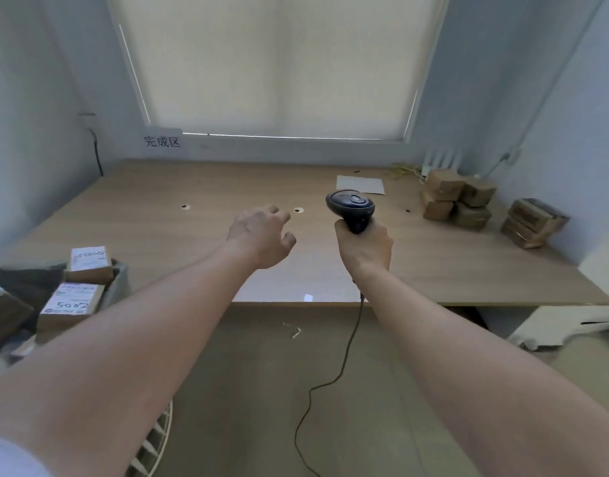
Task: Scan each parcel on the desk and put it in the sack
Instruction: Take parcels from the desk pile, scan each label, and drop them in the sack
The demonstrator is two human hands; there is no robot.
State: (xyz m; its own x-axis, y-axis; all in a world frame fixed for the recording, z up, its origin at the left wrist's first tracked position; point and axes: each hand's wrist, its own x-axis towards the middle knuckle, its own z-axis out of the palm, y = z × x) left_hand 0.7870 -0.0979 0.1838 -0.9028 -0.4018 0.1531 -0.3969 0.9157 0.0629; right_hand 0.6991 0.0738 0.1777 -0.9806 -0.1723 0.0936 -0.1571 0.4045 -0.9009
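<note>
R hand point(365, 247) grips the scanner point(351, 208) over the desk point(193, 187); L hand point(260, 237) hovers over the desk, loose, holding nothing; parcels point(459, 197) sit at the desk's far right corner; sack point(119, 287) w/ boxes left of the desk.

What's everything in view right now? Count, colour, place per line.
parcels on desk: at least six, brown, stacked in two groups at the far right of the desk
parcels in sack: at least three, brown with white labels, lower left
sack: one, grey, left of the desk, below its edge
scanner: one, dark, corded, over desk centre
desk: one, light wood, centre
paper sheet: one, white, flat on the far desk
wall sign: one, white with dark characters, below the blind
blind: one, cream, drawn over the window
left hand: empty, fingers loosely curled, above desk
right hand: grips the scanner handle
</note>
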